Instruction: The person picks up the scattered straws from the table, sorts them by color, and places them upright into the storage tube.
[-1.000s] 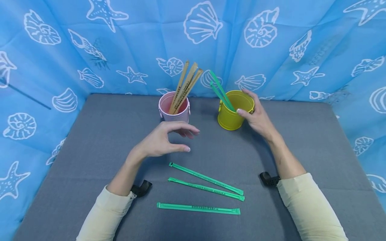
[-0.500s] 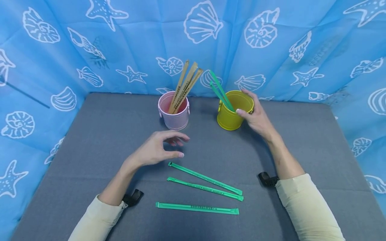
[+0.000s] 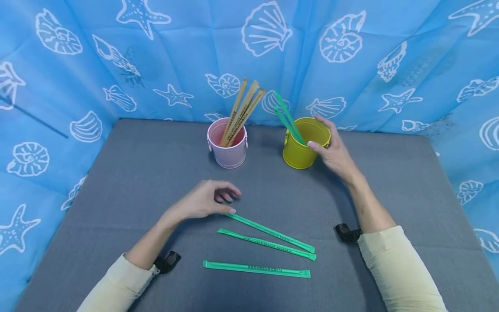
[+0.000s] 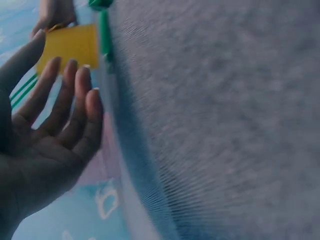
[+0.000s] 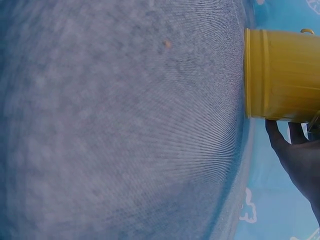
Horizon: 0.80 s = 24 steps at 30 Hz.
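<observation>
Three green wrapped straws lie on the grey table: a far one (image 3: 273, 233), a middle one (image 3: 269, 245) and a near one (image 3: 257, 268). My left hand (image 3: 206, 200) is over the left end of the far straw, thumb tip overlapping it in the head view. Its fingers are loosely bent and apart in the left wrist view, with nothing between them. My right hand (image 3: 338, 155) grips the rim of a yellow bucket (image 3: 298, 157), thumb at the front and fingers round the far side. Two green straws (image 3: 287, 117) lean inside that bucket, which stands upright.
A pink bucket (image 3: 230, 157) with several brown wrapped straws (image 3: 243, 113) stands left of the yellow one. Behind the table hangs a blue curtain (image 3: 175, 56) with white shells and starfish.
My left hand has come down from in front of the pink bucket, toward me and slightly left, to the far straw's end. My right hand stays on the yellow bucket.
</observation>
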Each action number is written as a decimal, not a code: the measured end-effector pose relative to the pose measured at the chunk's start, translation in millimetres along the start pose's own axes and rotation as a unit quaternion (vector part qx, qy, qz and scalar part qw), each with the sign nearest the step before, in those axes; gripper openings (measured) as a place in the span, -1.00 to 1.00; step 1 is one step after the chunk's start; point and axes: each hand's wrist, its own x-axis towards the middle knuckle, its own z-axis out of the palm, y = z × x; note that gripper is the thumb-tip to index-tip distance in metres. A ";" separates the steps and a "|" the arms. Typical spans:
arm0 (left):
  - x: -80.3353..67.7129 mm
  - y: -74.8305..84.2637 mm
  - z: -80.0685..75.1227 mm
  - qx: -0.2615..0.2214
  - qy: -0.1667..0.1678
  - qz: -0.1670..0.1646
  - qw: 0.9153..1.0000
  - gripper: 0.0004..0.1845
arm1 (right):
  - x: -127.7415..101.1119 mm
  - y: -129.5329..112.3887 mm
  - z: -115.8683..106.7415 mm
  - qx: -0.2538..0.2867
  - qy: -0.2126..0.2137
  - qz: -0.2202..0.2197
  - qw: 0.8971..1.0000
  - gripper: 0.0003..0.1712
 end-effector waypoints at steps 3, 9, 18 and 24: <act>3.7 -0.6 2.6 0.006 -0.022 -0.002 1.000 -0.61 | 0.3 1.8 0.3 0.005 0.000 0.001 1.000 -0.14; 4.2 -4.9 5.7 0.011 -0.056 -0.019 0.998 -0.67 | 0.4 3.2 1.9 0.007 -0.004 0.001 1.000 -0.15; 8.3 -9.8 11.8 0.041 -0.046 -0.011 0.998 -0.67 | -0.2 0.6 1.4 0.006 -0.002 0.002 1.000 -0.17; 9.4 -8.4 14.9 0.091 -0.036 0.010 0.995 -0.70 | 0.2 -0.6 2.5 -0.001 0.002 -0.001 1.000 -0.16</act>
